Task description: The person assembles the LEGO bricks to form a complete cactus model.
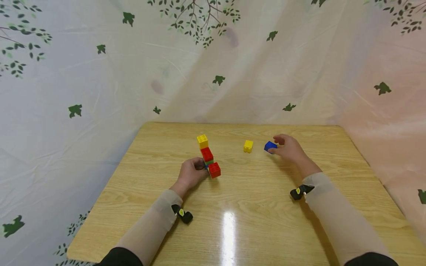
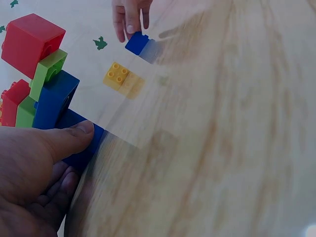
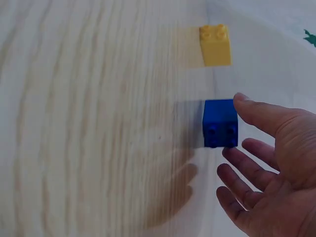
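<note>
My left hand grips the low blue brick of a stack of toy building bricks, its thumb lying along that brick. The stack has red, green, blue and yellow bricks, with two branches side by side above the blue base in the left wrist view. My right hand is at a loose blue brick on the table. Its thumb tip meets the brick's corner while the other fingers spread loosely beside it, not closed round it.
A loose yellow brick lies on the wooden table, between the stack and the blue brick. Behind the table hangs a pale cloth printed with leaves. Each wrist wears a small black camera.
</note>
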Demonstrator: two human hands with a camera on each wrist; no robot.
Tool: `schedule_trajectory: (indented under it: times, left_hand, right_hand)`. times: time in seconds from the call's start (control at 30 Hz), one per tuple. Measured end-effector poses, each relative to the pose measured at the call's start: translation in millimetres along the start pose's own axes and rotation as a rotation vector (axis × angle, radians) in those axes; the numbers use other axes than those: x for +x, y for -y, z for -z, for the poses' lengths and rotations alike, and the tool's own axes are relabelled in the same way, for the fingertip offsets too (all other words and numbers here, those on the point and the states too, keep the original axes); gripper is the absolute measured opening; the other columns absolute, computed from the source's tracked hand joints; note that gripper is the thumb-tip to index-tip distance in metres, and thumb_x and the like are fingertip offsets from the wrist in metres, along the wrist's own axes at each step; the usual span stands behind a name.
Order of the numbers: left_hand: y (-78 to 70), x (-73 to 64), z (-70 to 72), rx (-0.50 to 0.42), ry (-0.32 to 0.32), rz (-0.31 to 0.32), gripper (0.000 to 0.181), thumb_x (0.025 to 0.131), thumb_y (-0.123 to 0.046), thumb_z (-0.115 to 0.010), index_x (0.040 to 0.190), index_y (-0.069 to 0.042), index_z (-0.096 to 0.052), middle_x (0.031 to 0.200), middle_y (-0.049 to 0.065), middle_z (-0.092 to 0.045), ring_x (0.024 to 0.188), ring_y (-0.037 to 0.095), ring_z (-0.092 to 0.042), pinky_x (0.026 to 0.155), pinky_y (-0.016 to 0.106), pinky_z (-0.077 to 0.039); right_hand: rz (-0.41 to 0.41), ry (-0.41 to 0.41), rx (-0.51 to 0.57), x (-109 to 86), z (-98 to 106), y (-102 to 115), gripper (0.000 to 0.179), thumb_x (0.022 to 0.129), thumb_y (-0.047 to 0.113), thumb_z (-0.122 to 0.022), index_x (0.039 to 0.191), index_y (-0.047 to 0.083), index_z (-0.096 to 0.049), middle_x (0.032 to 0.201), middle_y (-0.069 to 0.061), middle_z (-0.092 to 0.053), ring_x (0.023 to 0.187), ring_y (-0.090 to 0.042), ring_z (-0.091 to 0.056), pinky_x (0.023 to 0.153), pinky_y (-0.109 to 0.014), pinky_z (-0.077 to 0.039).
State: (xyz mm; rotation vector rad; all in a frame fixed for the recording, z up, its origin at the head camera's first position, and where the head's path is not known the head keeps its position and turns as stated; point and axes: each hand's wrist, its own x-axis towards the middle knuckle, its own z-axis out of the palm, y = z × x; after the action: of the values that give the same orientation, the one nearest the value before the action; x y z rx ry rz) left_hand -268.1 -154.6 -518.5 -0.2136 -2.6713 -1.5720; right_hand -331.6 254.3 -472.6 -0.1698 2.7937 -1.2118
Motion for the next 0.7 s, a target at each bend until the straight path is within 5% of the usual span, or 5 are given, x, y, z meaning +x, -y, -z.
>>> schedule_trajectory:
  times: [0.13,0.7]
  left_hand:
    - [0.2,-0.9,-0.2,0.002,-0.002,0.009,0.024,0.085,-0.007,-0.085,0.108,-0.007,-0.077,0.097,0.001,-0.075,0.094,0.018,-0.070,0.088,0.039,-0.059]
    - [-3.7,-2.8,0.4,-0.013,0.005,0.010,0.024,0.086,-0.006,-0.084,0.109,-0.006,-0.077,0.099,0.003,-0.075,0.094,0.018,-0.070,0.089,0.038,-0.059]
  right_hand:
    - [-0.015,0.045,-0.003,1.9,2,-9,0.071,0.097,0.024,-0.078,0.153,-0.004,-0.044,0.147,-0.029,-0.052,0.136,-0.047,-0.047,0.111,-0.060,-0.042]
    - [0.008,-0.009,-0.057,3.2,5,-22,0.048,0.097,0.025,-0.078,0.132,-0.003,-0.063,0.124,-0.025,-0.065,0.113,-0.041,-0.060,0.098,-0.056,-0.050]
